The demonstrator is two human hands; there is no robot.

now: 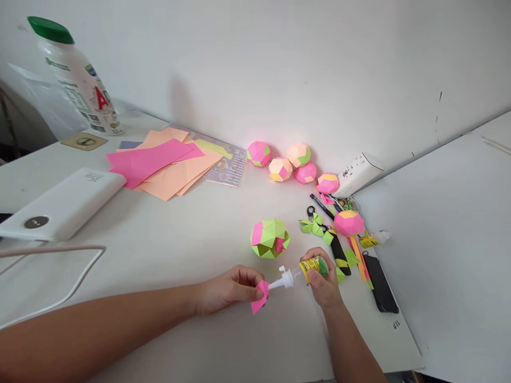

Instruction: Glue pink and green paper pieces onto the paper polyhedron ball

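Pinched in my left hand (pixel 233 290) is a small folded piece of pink paper (pixel 260 298). My right hand (pixel 322 282) is wrapped round a glue bottle (pixel 313 268) with a yellow and green label. The bottle lies nearly level, its long white nozzle (pixel 281 281) pointing left, with the tip at the edge of the pink piece. Whether glue is coming out is too small to tell. Just beyond both hands sits a green and pink paper ball (pixel 270 238) with a gap in its front side.
Several finished paper balls (pixel 280 169) stand near the wall. Small green folded pieces (pixel 317 226), scissors (pixel 339 250), a second glue bottle (pixel 373 238) and a black phone-like slab (pixel 381 282) lie at right. Paper sheets (pixel 171 165), a power bank (pixel 64 205) and a drink bottle (pixel 80 80) are at left.
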